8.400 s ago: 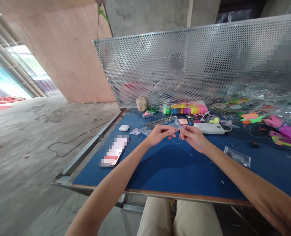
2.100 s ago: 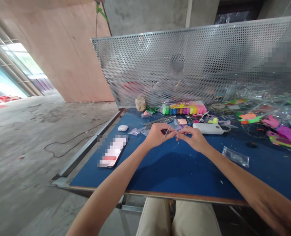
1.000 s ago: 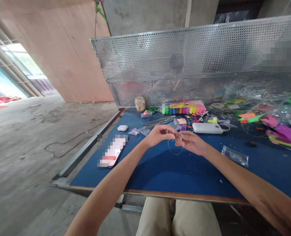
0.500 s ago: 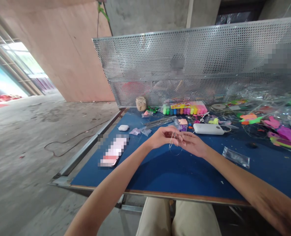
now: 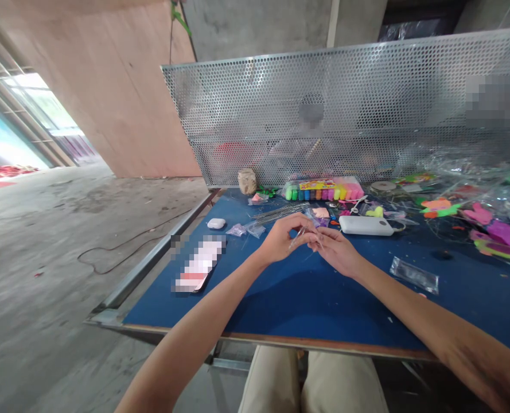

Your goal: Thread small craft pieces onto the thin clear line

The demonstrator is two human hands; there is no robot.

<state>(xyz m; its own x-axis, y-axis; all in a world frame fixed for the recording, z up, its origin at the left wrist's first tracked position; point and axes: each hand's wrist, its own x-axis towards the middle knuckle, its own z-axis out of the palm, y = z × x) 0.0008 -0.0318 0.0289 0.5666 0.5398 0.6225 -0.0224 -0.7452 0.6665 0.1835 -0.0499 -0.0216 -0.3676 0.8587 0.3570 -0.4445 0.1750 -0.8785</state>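
Your left hand (image 5: 280, 238) pinches a thin, shiny strand (image 5: 299, 234) between thumb and fingers, over the middle of the bench (image 5: 280, 310). Your right hand (image 5: 338, 249) comes in from the right, palm partly turned up, fingers gathered, its tips touching those of the left; whether it grips the strand too, you cannot tell from this view.

The strand is so fine and glossy that it will probably slip or spring, so pinch it close to the spot you are working and let one hand hold firm while the other makes small moves. Give the loose part some slack, since a hard pull could kink it. Working over the bare blue surface in front of you seems wise: just beyond your fingers lie small plastic bags (image 5: 255, 230), a bundle of thin rods (image 5: 280, 213) and, to the right, a white device (image 5: 364, 225), where an end could snag.
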